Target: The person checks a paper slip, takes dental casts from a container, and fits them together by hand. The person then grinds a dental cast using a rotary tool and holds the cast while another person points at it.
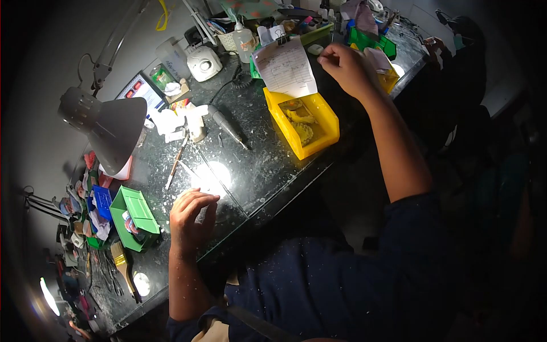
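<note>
My left hand [192, 218] rests at the bench's front edge beside the bright lamp spot. Its fingers are loosely bent, with a gap to the thumb, and nothing shows in them. Further back on the right, my right hand [348, 69] is raised with curled fingers pinched together. A small white object [314, 49] lies close to those fingertips; I cannot tell whether they touch it. Left of this hand stands a yellow bin [333, 130] containing yellowish dental models [301, 118]. A handwritten paper sheet [286, 68] is clipped upright at the bin's back.
A handpiece [229, 127] with a coiled cord lies mid-bench near a white control unit [203, 63]. The grey lamp [107, 122] overhangs the left side. Below it sit a green bin [137, 214] and a brush [121, 263]. Another yellow bin [390, 78] stands behind my right wrist.
</note>
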`<state>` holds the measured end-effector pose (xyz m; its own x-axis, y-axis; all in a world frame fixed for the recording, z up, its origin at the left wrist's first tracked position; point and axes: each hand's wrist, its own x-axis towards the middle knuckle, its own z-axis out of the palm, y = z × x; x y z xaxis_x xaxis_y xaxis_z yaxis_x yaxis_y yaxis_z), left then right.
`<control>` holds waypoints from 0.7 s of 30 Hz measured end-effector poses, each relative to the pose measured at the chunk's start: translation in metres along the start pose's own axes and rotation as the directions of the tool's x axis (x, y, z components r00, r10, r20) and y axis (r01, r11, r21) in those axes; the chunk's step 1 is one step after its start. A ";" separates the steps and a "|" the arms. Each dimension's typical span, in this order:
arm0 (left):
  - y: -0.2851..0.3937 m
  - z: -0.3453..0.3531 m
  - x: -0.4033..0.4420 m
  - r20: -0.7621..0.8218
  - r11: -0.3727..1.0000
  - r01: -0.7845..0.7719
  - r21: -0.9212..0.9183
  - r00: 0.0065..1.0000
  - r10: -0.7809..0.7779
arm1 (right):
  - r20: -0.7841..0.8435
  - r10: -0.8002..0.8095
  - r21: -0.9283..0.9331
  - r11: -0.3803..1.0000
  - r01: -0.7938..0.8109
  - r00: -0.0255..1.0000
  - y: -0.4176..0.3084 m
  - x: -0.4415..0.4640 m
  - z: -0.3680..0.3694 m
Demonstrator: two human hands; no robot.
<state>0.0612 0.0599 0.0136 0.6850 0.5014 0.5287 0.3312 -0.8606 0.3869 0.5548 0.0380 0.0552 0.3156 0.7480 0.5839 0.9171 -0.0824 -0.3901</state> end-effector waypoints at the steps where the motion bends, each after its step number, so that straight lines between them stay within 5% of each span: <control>1: 0.000 0.001 0.000 0.005 1.000 -0.001 -0.004 1.000 0.001 | -0.011 -0.056 0.131 0.990 0.057 0.998 -0.017 -0.009 -0.014; 2: 0.000 0.002 0.001 0.010 1.000 -0.004 -0.007 1.000 0.004 | -0.032 -0.109 0.260 0.959 0.114 0.993 -0.031 -0.017 -0.026; 6: 0.004 0.004 0.003 0.025 1.000 -0.017 0.021 1.000 0.016 | 0.181 -0.311 0.167 0.945 0.283 0.933 -0.066 -0.027 -0.047; 9: 0.005 0.000 0.003 0.015 1.000 -0.015 0.022 1.000 0.015 | 0.110 -0.290 -0.046 0.954 0.296 0.951 -0.067 -0.021 -0.036; 11: 0.003 -0.002 0.000 -0.022 1.000 -0.003 0.019 1.000 0.003 | 0.078 -0.094 -0.191 0.976 0.108 0.992 -0.067 -0.012 -0.039; 13: 0.000 -0.001 -0.003 -0.065 1.000 0.002 0.021 0.998 -0.001 | 0.196 0.073 -0.107 0.993 -0.053 0.978 -0.056 -0.005 -0.029; 17: -0.004 -0.003 -0.005 -0.086 1.000 -0.008 0.023 0.996 0.010 | 0.304 0.009 0.225 0.971 -0.081 0.953 -0.030 -0.003 -0.008; 21: -0.006 -0.001 -0.006 -0.071 1.000 -0.015 0.018 0.997 0.016 | 0.385 0.011 0.660 0.695 -0.284 0.923 -0.044 -0.006 -0.038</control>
<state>0.0547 0.0616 0.0085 0.6426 0.4924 0.5870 0.3326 -0.8695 0.3653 0.5222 0.0120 0.0959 0.2077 0.9431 0.2598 0.3870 0.1647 -0.9072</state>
